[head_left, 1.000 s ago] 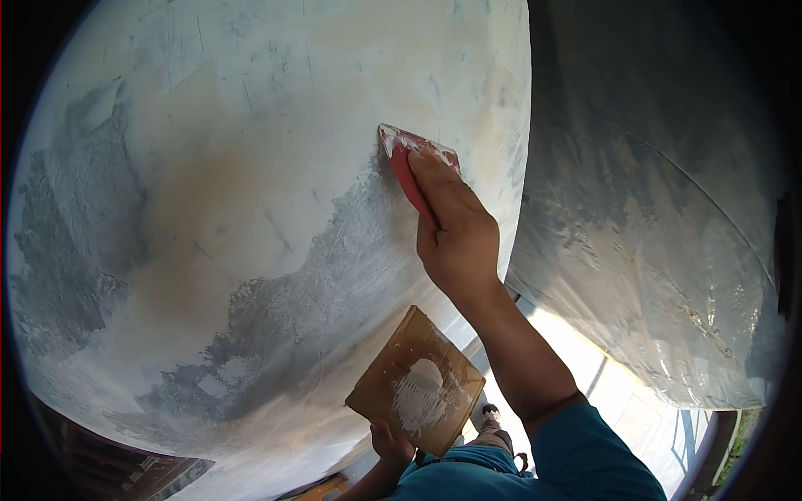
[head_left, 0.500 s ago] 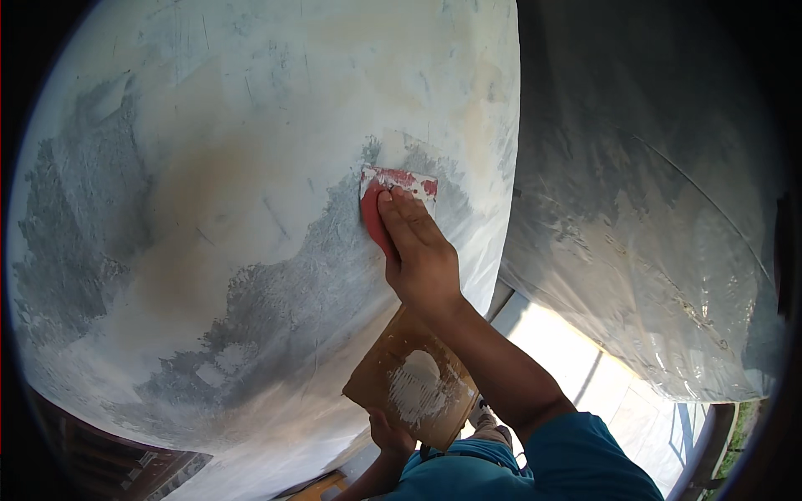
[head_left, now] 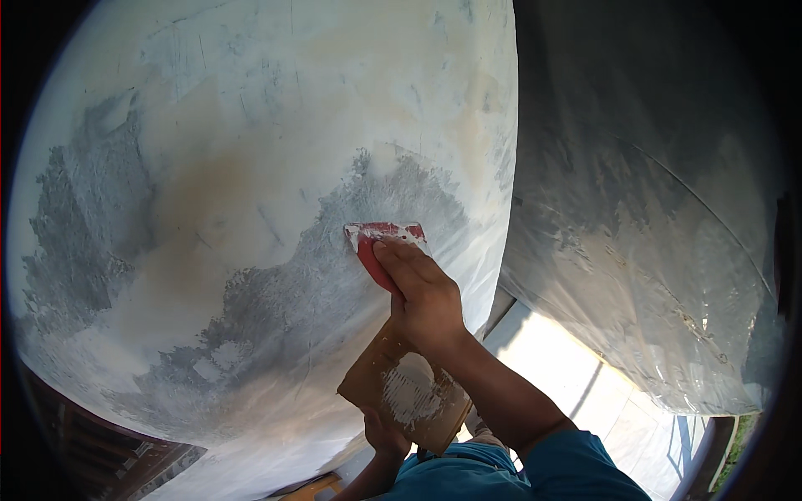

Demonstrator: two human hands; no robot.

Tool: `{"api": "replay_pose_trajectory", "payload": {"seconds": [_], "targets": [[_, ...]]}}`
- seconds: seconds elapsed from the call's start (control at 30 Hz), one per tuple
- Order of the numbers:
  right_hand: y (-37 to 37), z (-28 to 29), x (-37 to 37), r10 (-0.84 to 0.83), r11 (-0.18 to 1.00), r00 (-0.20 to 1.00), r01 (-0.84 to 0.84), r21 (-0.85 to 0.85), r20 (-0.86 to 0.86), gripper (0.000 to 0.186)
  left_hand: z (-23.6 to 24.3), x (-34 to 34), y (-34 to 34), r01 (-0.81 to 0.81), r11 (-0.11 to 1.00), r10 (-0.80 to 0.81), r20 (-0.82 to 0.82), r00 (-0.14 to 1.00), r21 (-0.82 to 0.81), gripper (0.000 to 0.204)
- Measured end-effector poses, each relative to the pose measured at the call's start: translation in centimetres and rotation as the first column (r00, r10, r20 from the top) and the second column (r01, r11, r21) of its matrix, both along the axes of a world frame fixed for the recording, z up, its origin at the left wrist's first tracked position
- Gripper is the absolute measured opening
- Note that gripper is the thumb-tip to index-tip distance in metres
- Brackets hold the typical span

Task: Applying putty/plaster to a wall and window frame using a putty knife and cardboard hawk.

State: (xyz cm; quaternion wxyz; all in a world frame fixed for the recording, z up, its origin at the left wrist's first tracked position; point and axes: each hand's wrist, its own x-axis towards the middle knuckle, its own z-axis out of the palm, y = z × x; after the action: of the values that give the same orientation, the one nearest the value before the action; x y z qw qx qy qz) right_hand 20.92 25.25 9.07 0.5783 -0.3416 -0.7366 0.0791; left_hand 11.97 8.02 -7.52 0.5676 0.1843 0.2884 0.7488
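Note:
My right hand grips a red putty spreader, its wide edge smeared with white and lying against the wall. That wall is whitish, with grey patches and tan stains; the spreader is on a grey patch. Lower down, my left hand holds a brown board by its near left edge. A mound of white putty lies on the board, with ridged streaks around it. The fingers under the board are hidden.
Dark, wrinkled plastic sheeting hangs on the right. Below it is a sunlit pale floor. Dark slatted wood shows at the lower left, under the wall's lower edge.
My right hand has drawn the spreader down the wall and slightly left. More of the grey patch above it is now uncovered. The board in my left hand has barely moved.

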Motion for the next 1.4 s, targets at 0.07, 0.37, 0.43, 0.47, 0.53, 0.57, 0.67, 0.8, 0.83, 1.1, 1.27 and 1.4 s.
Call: {"api": "replay_pose_trajectory", "payload": {"seconds": [0.07,0.37,0.43,0.47,0.53,0.57,0.67,0.8,0.83,1.1,1.27,1.4], "targets": [[0.2,1.3,2.4,0.052,0.989,0.998,-0.054,-0.135,-0.022,0.050,-1.0,-0.6,-0.2,-0.038,0.999,0.037,-0.035,0.999,-0.028,0.069],[2.6,0.5,-2.6,-0.204,0.938,0.965,0.143,0.316,0.166,0.059,-1.5,0.1,0.5,-0.061,0.996,0.060,-0.026,0.998,-0.066,0.069],[1.0,-0.8,-0.6,-0.040,0.978,0.983,0.001,0.209,0.181,0.061,-1.4,0.6,0.6,-0.054,0.995,0.055,0.002,0.999,-0.083,0.069],[0.3,-0.4,0.8,0.072,0.985,0.984,-0.096,0.141,0.166,0.061,-1.3,0.1,0.5,-0.074,0.994,0.072,-0.027,0.997,-0.082,0.070],[0.9,2.4,3.5,0.214,0.976,0.976,-0.216,0.037,0.040,0.059,-1.5,-0.6,0.9,-0.093,0.993,0.090,-0.055,0.994,-0.068,0.070],[1.9,4.0,4.5,0.074,0.984,0.997,-0.079,0.157,0.038,0.059,-2.0,-0.8,0.9,-0.099,0.993,0.097,-0.037,0.995,-0.067,0.070],[5.0,7.2,4.4,-0.227,0.960,0.973,0.230,0.158,-0.031,0.058,-1.5,0.6,1.5,-0.049,0.997,0.050,0.005,0.999,-0.059,0.070],[2.7,-1.5,-1.0,-0.106,0.980,0.978,0.073,0.183,0.178,0.075,-2.0,0.8,1.7,-0.037,0.998,0.040,0.059,0.997,-0.059,0.069],[1.2,-2.4,-0.7,-0.016,0.995,0.983,-0.003,0.103,0.182,0.071,-2.1,0.7,1.9,-0.046,0.998,0.049,0.059,0.997,-0.054,0.069],[4.6,7.3,2.6,-0.152,0.981,0.985,0.161,0.113,-0.085,0.055,-2.9,0.2,1.9,0.002,0.999,-0.001,0.020,1.000,-0.053,0.071],[0.1,-1.8,-1.5,-0.044,0.988,0.977,0.012,0.153,0.209,0.065,-1.8,0.3,2.1,-0.031,0.996,0.031,-0.002,1.000,-0.081,0.070],[-0.2,2.7,2.8,-0.001,0.999,1.000,0.000,0.032,0.023,0.055,-1.5,-0.6,1.6,-0.029,0.995,0.025,-0.040,0.999,-0.091,0.069]]}}
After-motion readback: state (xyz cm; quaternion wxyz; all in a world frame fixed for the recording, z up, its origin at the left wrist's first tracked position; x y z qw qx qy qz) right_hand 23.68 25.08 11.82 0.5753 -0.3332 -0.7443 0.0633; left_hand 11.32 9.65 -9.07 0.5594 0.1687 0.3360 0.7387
